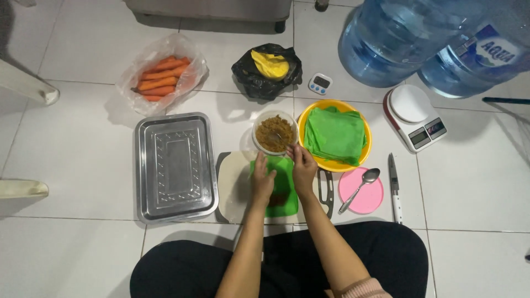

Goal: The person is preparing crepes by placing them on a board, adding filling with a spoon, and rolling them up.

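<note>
With your left hand (263,182) pressed flat on the green sheet (282,190), keep your right hand (303,168) pinching its far edge, folding snugly.

Seeing green sheet (282,165) under my hands, lying on beige cutting board (234,187). Brown filling (274,133) sitting in white bowl (259,144). Green wrappers (335,134) stacked on yellow plate (331,106). Pink lid (369,197) carrying silver spoon (361,185). Steel tray (174,165) showing embossed diamond border. Orange carrots (163,79) glowing through clear bag. White floor tiles (83,143) crossing in grey grout lines.
</note>
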